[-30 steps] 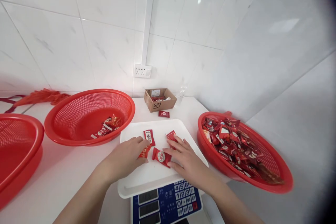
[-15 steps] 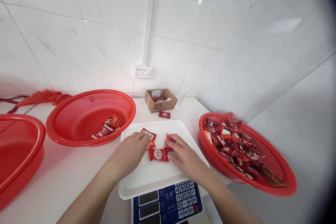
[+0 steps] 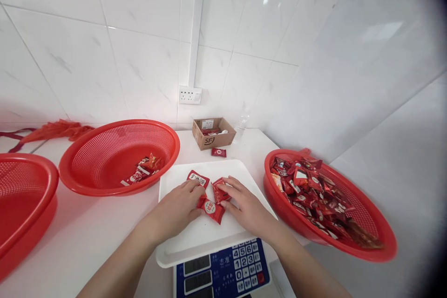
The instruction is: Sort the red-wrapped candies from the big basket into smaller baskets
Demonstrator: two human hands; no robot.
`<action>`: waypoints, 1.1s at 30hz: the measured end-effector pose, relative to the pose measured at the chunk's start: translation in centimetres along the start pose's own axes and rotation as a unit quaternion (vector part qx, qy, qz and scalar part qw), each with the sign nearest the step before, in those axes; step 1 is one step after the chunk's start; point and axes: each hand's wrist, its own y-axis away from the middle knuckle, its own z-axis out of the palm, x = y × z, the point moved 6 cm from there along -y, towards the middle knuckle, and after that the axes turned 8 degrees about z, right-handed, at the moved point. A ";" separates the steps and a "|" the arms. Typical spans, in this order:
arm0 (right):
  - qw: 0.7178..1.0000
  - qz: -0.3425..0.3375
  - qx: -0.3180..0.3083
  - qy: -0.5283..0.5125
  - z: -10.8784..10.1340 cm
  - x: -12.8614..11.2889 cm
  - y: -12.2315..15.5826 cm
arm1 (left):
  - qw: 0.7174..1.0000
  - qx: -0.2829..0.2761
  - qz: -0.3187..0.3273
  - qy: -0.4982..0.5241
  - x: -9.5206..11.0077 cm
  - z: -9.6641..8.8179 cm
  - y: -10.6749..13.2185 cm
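Observation:
Several small red snack packets lie on a white tray [image 3: 206,244] on top of a blue-fronted weighing scale [image 3: 223,265]. My left hand [image 3: 183,202] curls around packets at the group's left side, its fingertips partly covering them. A packet with white lettering [image 3: 198,178] lies just beyond these fingers. My right hand [image 3: 246,202] closes its fingers and thumb on a red packet [image 3: 217,191] at the right. In front, a tilted packet with a round pale label [image 3: 212,209] lies between both hands.
On the right stands a red basket [image 3: 382,228] heaped with packets. Another red basket [image 3: 120,125] holds a few packets at the left, beside a third basket [image 3: 31,163]. A cardboard box [image 3: 213,140] and a loose packet [image 3: 219,152] are behind the tray.
The front packet has turned from lying level to a slant. The right packet has moved left, closer to the others, with my right hand. My left hand has shifted slightly right.

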 end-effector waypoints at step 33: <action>0.951 0.064 0.018 -0.303 -0.5 -3.9 1.0 | 0.954 0.158 -0.067 0.245 0.3 -2.3 0.6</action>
